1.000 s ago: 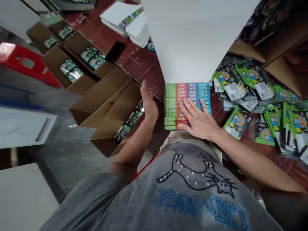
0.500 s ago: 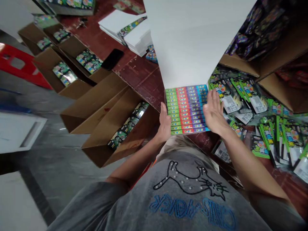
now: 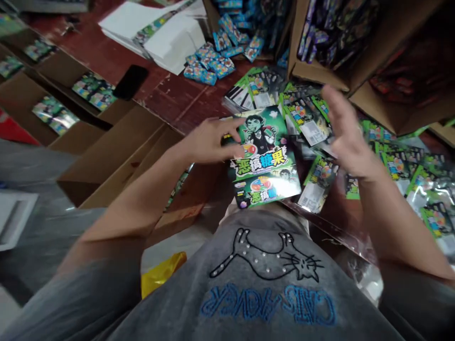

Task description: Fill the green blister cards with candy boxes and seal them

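Note:
A green and black candy box (image 3: 263,166), its printed lid closed, sits at the table's near edge in front of the grey shirt. My left hand (image 3: 213,142) is at the box's left side, fingers apart, with the fingertips over the lid; whether they touch it is hard to tell. My right hand (image 3: 346,137) is raised to the right of the box, apart from it, slightly blurred, with its fingers spread and nothing in it. Green and black packets (image 3: 309,123) lie behind and to the right of the box.
Cartons of wrapped candy (image 3: 330,71) stand at the back right. Blue packets (image 3: 209,64) and white folded card (image 3: 174,45) lie behind. A black phone (image 3: 131,82) rests left, beside open cartons (image 3: 110,156) holding green boxes.
The box's tall white lid has come down, hiding the coloured rows inside. My right hand has left the box's side and moved right. My left hand has moved up and left. The view has shifted.

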A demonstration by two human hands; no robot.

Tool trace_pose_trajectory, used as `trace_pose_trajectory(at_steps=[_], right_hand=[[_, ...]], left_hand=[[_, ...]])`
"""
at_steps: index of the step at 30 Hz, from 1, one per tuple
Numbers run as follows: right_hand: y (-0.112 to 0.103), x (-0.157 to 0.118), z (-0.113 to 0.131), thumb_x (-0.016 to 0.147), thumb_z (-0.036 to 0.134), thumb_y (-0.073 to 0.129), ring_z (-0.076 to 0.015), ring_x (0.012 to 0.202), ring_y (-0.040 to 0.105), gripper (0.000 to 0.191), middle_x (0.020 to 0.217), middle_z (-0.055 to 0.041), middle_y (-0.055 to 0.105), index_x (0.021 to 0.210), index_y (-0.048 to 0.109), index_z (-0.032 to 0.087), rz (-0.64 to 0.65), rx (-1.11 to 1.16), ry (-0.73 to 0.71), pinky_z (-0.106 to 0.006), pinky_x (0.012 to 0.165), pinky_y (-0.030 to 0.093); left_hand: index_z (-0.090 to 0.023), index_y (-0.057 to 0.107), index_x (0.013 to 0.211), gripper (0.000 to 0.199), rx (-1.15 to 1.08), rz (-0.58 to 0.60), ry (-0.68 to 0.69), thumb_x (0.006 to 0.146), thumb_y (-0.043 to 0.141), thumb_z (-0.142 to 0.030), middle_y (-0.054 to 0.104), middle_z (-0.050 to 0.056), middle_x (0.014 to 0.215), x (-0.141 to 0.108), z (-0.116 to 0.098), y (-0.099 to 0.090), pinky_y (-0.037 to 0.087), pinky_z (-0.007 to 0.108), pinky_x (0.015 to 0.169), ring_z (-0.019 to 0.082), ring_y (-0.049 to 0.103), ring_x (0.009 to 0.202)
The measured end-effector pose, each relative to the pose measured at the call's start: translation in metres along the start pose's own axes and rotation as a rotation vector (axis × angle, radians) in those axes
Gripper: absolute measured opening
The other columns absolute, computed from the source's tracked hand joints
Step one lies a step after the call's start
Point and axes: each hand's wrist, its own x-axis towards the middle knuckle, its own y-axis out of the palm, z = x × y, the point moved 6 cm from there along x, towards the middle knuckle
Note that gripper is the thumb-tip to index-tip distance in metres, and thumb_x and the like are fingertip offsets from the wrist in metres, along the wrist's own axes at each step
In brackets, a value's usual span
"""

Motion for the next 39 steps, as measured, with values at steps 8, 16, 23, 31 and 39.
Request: trace_pose_trajectory(at_steps=[8, 16, 23, 31, 39], right_hand=[[0.065, -0.033, 0.019, 0.112, 0.038, 0.044, -0.0262, 0.162, 0.045, 0.052, 0.175, -0.0039, 0.044, 0.164, 0.049, 0.033, 0.319, -0.302, -0.152, -0.07, 0.137, -0.002], [0.072, -0.043, 0.014, 0.115, 0.044, 0.025, -0.0288, 0.158, 0.049, 0.049, 0.168, 0.0116, 0.052, 0.143, 0.065, 0.046, 0.262, -0.1, 0.019, -0.064, 0.138, -0.012], [0.057, -0.038, 0.011, 0.117, 0.033, 0.03, -0.0234, 0.157, 0.052, 0.047, 0.168, 0.0058, 0.054, 0.152, 0.062, 0.038, 0.271, -0.139, -0.114, -0.069, 0.139, 0.002], [0.055, -0.042, 0.014, 0.116, 0.025, 0.034, -0.0242, 0.158, 0.05, 0.048, 0.167, 0.0016, 0.055, 0.152, 0.063, 0.038, 0.272, -0.176, -0.131, -0.07, 0.139, 0.012], [0.08, -0.062, 0.028, 0.115, 0.041, 0.042, -0.0247, 0.169, 0.031, 0.055, 0.18, -0.0043, 0.033, 0.168, 0.044, 0.032, 0.283, -0.305, -0.042, -0.06, 0.139, 0.019]], left_hand=[[-0.013, 0.032, 0.171, 0.086, 0.309, 0.217, 0.031, 0.1, 0.066, -0.05, 0.028, 0.024, 0.18, -0.06, -0.066, 0.056, 0.027, 0.067, 0.134, 0.047, 0.024, 0.168], [-0.019, 0.029, 0.172, 0.071, 0.331, 0.093, -0.092, 0.107, 0.054, -0.036, 0.029, 0.021, 0.18, -0.068, -0.081, 0.066, 0.023, 0.073, 0.134, 0.048, 0.021, 0.169], [-0.018, 0.027, 0.172, 0.077, 0.413, 0.144, -0.084, 0.105, 0.061, -0.036, 0.029, 0.022, 0.179, -0.064, -0.088, 0.066, 0.032, 0.071, 0.131, 0.05, 0.027, 0.166], [-0.026, 0.015, 0.176, 0.089, 0.417, 0.056, -0.17, 0.1, 0.062, -0.03, 0.029, 0.016, 0.181, -0.068, -0.09, 0.083, 0.031, 0.079, 0.128, 0.045, 0.024, 0.168], [-0.036, 0.027, 0.175, 0.101, 0.428, 0.178, -0.011, 0.092, 0.07, -0.074, 0.024, 0.015, 0.182, -0.076, -0.099, 0.076, 0.017, 0.095, 0.121, 0.061, 0.013, 0.165]])
